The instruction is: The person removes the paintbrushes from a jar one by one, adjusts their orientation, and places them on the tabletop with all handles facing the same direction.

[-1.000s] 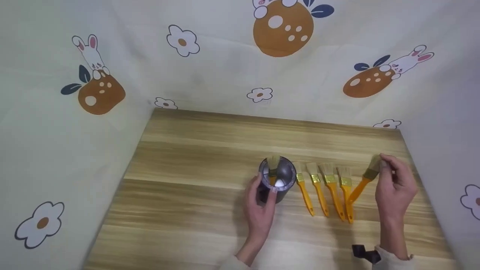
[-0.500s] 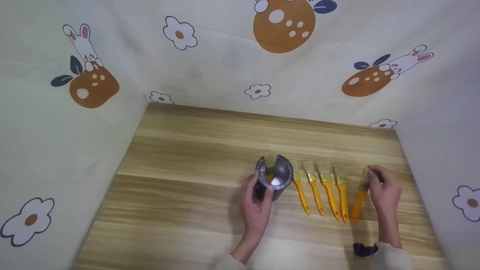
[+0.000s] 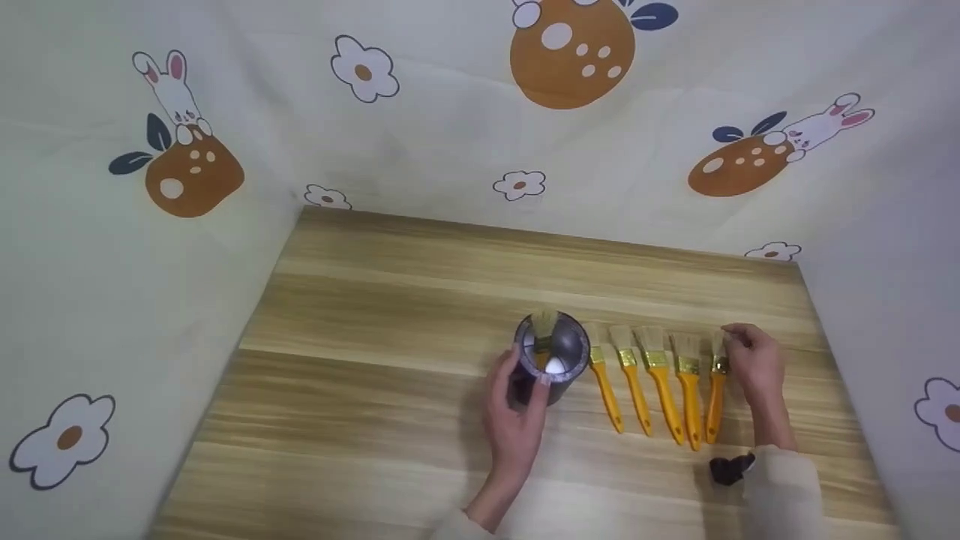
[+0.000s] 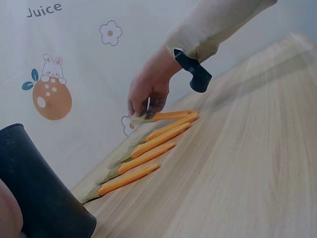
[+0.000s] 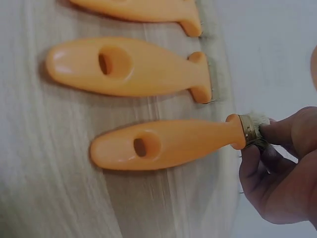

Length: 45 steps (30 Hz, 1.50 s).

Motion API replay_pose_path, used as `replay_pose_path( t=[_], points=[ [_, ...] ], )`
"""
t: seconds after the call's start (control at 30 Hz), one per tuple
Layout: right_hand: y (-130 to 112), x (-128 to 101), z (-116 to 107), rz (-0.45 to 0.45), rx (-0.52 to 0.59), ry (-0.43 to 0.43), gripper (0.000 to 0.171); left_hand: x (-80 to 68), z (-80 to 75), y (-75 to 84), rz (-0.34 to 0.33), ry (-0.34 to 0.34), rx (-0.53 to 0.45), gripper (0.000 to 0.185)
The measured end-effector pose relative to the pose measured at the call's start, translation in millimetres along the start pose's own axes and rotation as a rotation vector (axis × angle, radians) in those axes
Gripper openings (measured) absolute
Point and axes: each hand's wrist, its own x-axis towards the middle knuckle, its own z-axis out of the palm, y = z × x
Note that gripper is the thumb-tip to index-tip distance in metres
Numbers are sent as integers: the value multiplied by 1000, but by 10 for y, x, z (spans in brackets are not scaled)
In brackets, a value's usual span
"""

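My left hand (image 3: 514,431) grips a dark cylindrical cup (image 3: 568,386), thumb and fingers around its side near the rim. One paintbrush (image 3: 544,325) stands in the cup, bristles up. At the right end of the brush row, my right hand (image 3: 757,364) pinches a paintbrush (image 3: 716,405) by its bristles. In the right wrist view, that brush's orange handle (image 5: 173,145) points away from the fingers, which cover part of the bristles. The left wrist view shows the pinched bristle end raised above the table, with the handle's tip down by the neighbouring brush.
Several paintbrushes (image 3: 660,386) with orange handles lie side by side between the cup and my right hand, bristles toward the back. The wood-grain table (image 3: 360,315) is bounded by pale printed cloth walls (image 3: 420,135). A black strap piece (image 3: 729,470) hangs at my right sleeve.
My right hand has moved left and lowered its paintbrush, turning it from slanted across the row to nearly parallel with the others. The left hand keeps its hold on the cup.
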Motion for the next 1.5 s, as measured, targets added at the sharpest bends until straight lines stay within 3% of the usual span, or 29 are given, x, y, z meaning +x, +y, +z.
replay_pose_path(
  t=[0.17, 0.37, 0.73, 0.87, 1.0, 1.17, 1.3, 1.5],
  points=[
    [59, 50, 48, 52, -66, -28, 31, 1, -5, -2, -12, -3, 40, 50],
    [123, 68, 108, 141, -46, -59, 39, 6, -11, -3, -11, -7, 42, 52],
    [-88, 1, 237, 310, 319, 52, 68, 9, -26, 16, -5, -12, 5, 52],
    [-176, -93, 342, 319, 336, 117, 67, 13, -9, 1, 22, -1, -8, 52],
    [-290, -203, 425, 286, 310, 123, 64, 9, 11, -16, 35, 22, -6, 53],
    [-507, -356, 449, 187, 328, 56, 56, 12, 11, -8, 36, 13, -13, 53],
    [-735, -451, 447, 32, 379, -71, 46, 25, -8, 8, 41, -3, -8, 51],
    [-1110, -530, 444, -188, 438, -341, 40, 22, -20, 7, 43, -13, -32, 50]
  ],
)
